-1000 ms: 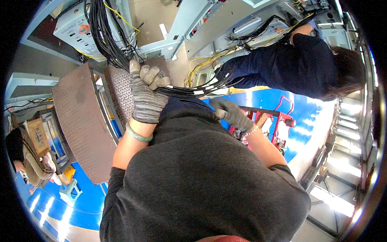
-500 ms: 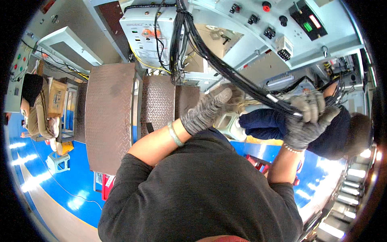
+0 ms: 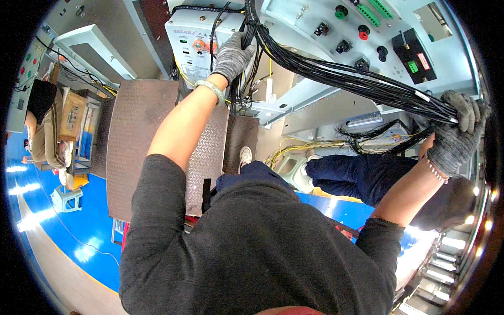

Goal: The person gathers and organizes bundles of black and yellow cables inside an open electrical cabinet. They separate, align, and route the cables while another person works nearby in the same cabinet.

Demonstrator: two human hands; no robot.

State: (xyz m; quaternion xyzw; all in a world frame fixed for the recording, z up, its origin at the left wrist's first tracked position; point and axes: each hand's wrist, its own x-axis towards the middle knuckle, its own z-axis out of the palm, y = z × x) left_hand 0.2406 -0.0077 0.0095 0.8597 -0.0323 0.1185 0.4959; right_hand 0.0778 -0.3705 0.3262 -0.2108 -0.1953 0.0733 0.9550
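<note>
A thick bundle of black cables [image 3: 362, 84] runs from the top middle down to the right. My right hand [image 3: 459, 131], in a grey knit glove, is closed round its lower right end, beside white tags on the cables. Up at the left, my gloved left hand [image 3: 233, 59] wraps the bundle where it drops in front of a pale control box [image 3: 184, 26] with orange knobs. Its fingertips are partly hidden among the cables. Loose black wire ends [image 3: 241, 97] hang below that hand.
A grey panel [image 3: 294, 31] with switches and a black module [image 3: 415, 55] rises at the upper right. Brown tread-plate steps [image 3: 139, 152] stand at left. Beside my right arm a co-worker's dark-trousered leg [image 3: 341, 176] reaches towards a pale stool [image 3: 289, 168]. Another person [image 3: 50, 126] sits far left.
My left hand has moved up and left, from beside my body to the cables at the control box. The right hand has gone outward to the right, drawing the bundle straighter.
</note>
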